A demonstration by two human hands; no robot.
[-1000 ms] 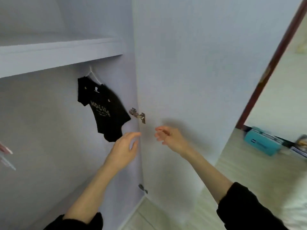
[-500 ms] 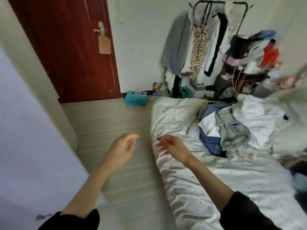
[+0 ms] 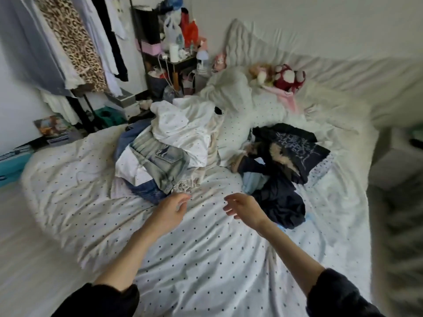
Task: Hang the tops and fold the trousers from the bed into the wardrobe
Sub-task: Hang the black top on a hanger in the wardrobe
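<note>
Denim trousers (image 3: 164, 163) lie just beyond the left hand (image 3: 170, 208); both hands' fingers (image 3: 229, 205) loosely apart, empty.

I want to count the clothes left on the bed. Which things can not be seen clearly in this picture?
Head view only:
- Light pile: garments overlap, so those underneath are hidden.
- Dark pile: crumpled folds hide where one garment ends; tops or trousers unclear.
- Right edge of the bed: motion blur.
- Wardrobe: out of frame.
- Left hand and right hand: empty, fingers relaxed.

Two empty hands, left hand (image 3: 170, 209) and right hand (image 3: 243, 208), above bed (image 3: 206, 259).
</note>
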